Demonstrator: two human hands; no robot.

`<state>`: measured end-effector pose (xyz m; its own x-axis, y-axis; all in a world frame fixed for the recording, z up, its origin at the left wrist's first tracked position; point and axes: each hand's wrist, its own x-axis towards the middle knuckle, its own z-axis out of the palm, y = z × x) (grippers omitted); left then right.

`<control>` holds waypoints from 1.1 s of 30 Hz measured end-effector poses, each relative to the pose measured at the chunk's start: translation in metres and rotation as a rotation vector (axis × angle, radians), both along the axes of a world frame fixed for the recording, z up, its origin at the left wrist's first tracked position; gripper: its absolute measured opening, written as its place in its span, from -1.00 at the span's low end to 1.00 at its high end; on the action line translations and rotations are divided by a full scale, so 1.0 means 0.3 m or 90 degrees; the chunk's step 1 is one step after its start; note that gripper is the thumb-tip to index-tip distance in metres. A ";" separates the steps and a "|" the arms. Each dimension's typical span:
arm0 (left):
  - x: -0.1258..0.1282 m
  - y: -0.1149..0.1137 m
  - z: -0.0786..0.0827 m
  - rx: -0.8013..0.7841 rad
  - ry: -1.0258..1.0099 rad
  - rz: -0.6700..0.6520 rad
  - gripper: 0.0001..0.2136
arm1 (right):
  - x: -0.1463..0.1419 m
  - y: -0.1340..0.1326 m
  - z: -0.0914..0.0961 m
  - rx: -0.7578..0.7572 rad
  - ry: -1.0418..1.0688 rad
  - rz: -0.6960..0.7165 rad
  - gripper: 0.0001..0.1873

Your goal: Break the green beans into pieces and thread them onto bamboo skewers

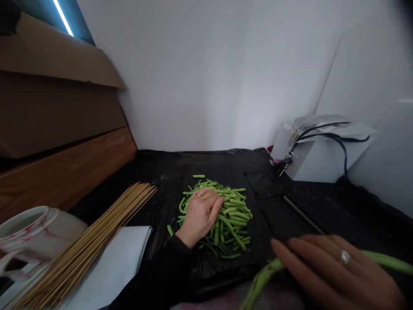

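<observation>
A heap of cut green bean pieces (234, 215) lies in the middle of the black plastic-covered surface (167, 159). My left hand (200, 213), with rings on a finger, rests on top of the heap; its fingers curl down into the pieces, so their tips and anything in them are hidden. Close to the camera at lower right, my right hand (335, 271), wearing a ring with a stone, is closed around a long green bean (263, 277). One end of that bean hangs down to the left of the fingers, and green shows again behind the hand.
At left, a bundle of thin wooden sticks (93, 243) lies across folded white paper (121, 254) beside a white mug (41, 232). A cardboard box (58, 103) stands behind. Back right holds a white bag (319, 155) with black cords; a thin rod (303, 214) lies before it.
</observation>
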<state>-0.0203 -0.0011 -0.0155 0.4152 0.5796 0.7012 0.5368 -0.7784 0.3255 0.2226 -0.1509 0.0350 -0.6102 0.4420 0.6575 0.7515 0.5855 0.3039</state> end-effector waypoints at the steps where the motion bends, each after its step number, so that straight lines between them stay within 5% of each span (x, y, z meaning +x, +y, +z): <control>1: 0.000 0.000 0.000 -0.001 0.000 0.000 -0.72 | 0.021 0.019 0.007 -0.014 0.012 -0.018 -0.60; 5: 0.000 0.002 -0.002 -0.001 -0.008 -0.005 -0.73 | 0.093 0.130 0.025 -0.075 0.141 -0.108 -0.63; 10: -0.001 0.001 -0.004 0.004 -0.019 -0.008 -0.75 | 0.134 0.326 0.052 -0.321 0.443 -0.091 -0.68; 13: -0.002 0.002 -0.004 0.002 -0.022 -0.012 -0.75 | 0.147 0.424 0.083 -0.485 0.640 -0.021 -0.63; 18: -0.003 0.001 0.001 0.004 -0.022 -0.007 -0.75 | 0.175 0.556 0.115 -0.586 1.032 0.149 -0.75; 23: -0.001 -0.005 0.003 0.007 -0.021 -0.008 -0.74 | 0.123 0.661 0.050 -0.726 1.197 0.236 -0.80; 33: -0.004 -0.015 0.018 0.015 -0.031 0.002 -0.79 | -0.130 0.704 -0.102 -0.878 1.223 0.348 -0.75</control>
<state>-0.0216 -0.0055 -0.0102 0.3787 0.5645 0.7334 0.5239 -0.7840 0.3329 0.1837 0.0602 0.0043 -0.1059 0.9943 -0.0112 -0.6006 -0.0729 -0.7962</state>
